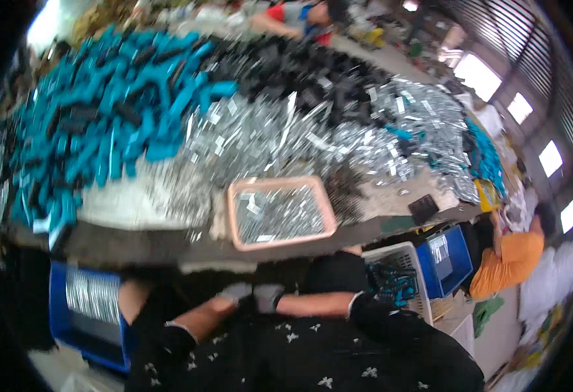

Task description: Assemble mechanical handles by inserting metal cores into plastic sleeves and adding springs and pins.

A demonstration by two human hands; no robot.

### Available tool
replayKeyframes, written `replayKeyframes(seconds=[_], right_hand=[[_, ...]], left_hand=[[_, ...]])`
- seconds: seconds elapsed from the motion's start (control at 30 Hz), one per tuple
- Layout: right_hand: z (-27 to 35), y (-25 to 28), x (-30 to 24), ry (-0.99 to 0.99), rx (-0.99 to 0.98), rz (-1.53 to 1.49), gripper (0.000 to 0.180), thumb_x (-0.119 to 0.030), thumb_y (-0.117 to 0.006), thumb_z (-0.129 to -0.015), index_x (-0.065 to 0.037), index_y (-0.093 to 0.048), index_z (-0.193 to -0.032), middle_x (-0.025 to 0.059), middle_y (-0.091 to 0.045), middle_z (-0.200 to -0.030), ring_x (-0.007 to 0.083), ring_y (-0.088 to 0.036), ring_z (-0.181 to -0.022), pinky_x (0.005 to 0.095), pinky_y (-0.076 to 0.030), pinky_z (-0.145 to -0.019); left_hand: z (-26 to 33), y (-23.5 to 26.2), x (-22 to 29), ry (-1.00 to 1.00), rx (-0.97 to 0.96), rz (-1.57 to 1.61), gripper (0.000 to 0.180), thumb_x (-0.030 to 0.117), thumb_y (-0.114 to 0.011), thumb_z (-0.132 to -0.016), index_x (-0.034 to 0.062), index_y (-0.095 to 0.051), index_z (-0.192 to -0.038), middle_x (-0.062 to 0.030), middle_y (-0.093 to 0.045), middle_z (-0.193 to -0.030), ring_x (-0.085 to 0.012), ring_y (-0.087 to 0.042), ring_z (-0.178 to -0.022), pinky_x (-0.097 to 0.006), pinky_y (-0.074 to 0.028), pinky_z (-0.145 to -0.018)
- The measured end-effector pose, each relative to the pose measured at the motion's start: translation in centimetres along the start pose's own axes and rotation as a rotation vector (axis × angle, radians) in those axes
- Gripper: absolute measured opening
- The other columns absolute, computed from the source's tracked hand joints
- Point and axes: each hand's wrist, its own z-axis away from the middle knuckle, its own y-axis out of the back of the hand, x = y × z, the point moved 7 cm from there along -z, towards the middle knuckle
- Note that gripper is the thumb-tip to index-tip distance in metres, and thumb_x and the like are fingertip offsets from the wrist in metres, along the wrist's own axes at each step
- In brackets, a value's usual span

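Note:
My left hand [235, 293] and my right hand [269, 298] are close together in front of my lap, below the table edge. Both seem to wear greyish gloves or finger covers. Their fingers are blurred and dark, so I cannot make out whether they hold anything. Just beyond them, at the front of the table, stands a pink tray [235, 245] filled with small shiny metal pieces [280, 212].
Teal plastic parts [113, 98], black parts [286, 62] and shiny metal strips [254, 134] are heaped across the table. A blue bin [90, 333] stands at my left; a white crate [420, 277] and another blue bin [459, 261] at my right. A person in orange [508, 264] sits beyond.

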Motion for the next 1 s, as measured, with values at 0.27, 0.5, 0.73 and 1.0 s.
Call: replayKeyframes(seconds=[0.27, 0.5, 0.73, 1.0], right_hand=[[0.1, 5.0, 1.2, 0.102, -0.018, -0.213, 0.035, -0.035, -0.065, -0.081, -0.007, -0.077, -0.098, 0.0207, -0.074, -0.100, 0.0373, -0.071, -0.094, 0.0463, -0.057, -0.079], [-6.8, -9.1, 5.9, -0.086, 0.251, -0.235, 0.032, -0.033, -0.068, -0.078, -0.006, -0.078, -0.093, 0.0196, -0.074, -0.093, 0.0360, -0.072, -0.087, 0.0499, -0.056, -0.074], [8.3, 7.6, 3.1, 0.127, 0.192, -0.396, 0.034, -0.033, -0.066, -0.080, -0.002, -0.070, -0.092, 0.0226, -0.069, -0.085, 0.0414, -0.068, -0.081, 0.0498, -0.054, -0.072], [25.4, 10.1, 8.1, 0.010, 0.524, -0.590, 0.018, -0.025, -0.069, -0.080, -0.012, -0.065, -0.092, 0.0164, -0.065, -0.080, 0.0363, -0.066, -0.086, 0.0470, -0.051, -0.073]], left_hand=[[4.4, 3.0, -0.2, -0.235, 0.030, 0.218, 0.025, 0.026, -0.059, -0.092, 0.0076, -0.074, -0.100, -0.0177, -0.073, -0.094, -0.0316, -0.070, -0.085, -0.045, -0.055, -0.075], [10.2, -2.3, -3.9, -0.222, -0.054, 0.596, 0.025, 0.027, -0.062, -0.091, 0.0080, -0.073, -0.105, -0.0177, -0.072, -0.098, -0.0294, -0.069, -0.089, -0.043, -0.055, -0.079], [11.2, 1.3, -1.8, -0.218, -0.146, 0.924, 0.028, 0.028, -0.065, -0.091, 0.0084, -0.071, -0.109, -0.0176, -0.072, -0.101, -0.0272, -0.069, -0.093, -0.041, -0.054, -0.084], [15.5, 0.1, -1.0, -0.184, 0.168, 0.107, 0.048, 0.025, -0.077, -0.082, 0.0051, -0.065, -0.124, -0.0151, -0.072, -0.103, -0.0298, -0.071, -0.098, -0.035, -0.057, -0.086]])
